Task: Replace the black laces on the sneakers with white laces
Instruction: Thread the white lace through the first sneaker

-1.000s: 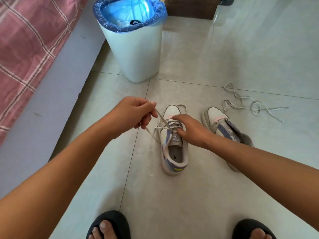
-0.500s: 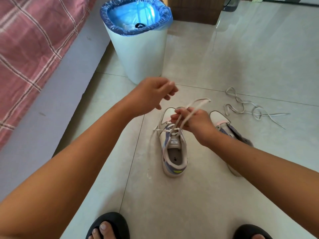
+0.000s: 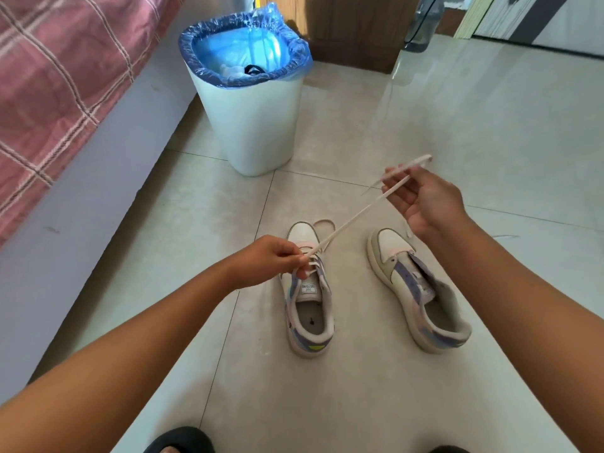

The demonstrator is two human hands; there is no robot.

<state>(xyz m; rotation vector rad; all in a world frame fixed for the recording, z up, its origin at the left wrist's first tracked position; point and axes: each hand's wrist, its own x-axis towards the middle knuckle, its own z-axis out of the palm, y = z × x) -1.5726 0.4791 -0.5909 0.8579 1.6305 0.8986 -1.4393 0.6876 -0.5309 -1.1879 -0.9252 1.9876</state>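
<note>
On the pale glossy tiled floor (image 3: 425, 103) stand two white low-top sneakers with lilac and blue side panels, toes pointing away from the person. The left sneaker (image 3: 309, 308) carries a flat white lace (image 3: 356, 215) threaded through its lowest eyelets; the right sneaker (image 3: 418, 289) stands just beside it, its eyelets bare and its tongue loose.

The left hand (image 3: 271, 258) hovers over the laced part of the left sneaker, thumb and fingertips pinching the white lace right where it leaves the eyelets. From that pinch the lace runs taut, up and to the right, to the right hand (image 3: 421, 197) – raised well above the floor, beyond the toe of the right sneaker. The right hand's fingers are curled round the lace, and the free end sticks out past them, its tip pointing right. A slack loop of the same lace lies on the tiles just beyond the toe of the left sneaker.

Further back, a white plastic bin lined with a blue bag (image 3: 248, 103) stands near the edge of a bed with a red checked cover (image 3: 55, 76) – something black lies inside it, too small to identify. The toe of a black slipper (image 3: 179, 441) shows at the bottom edge
</note>
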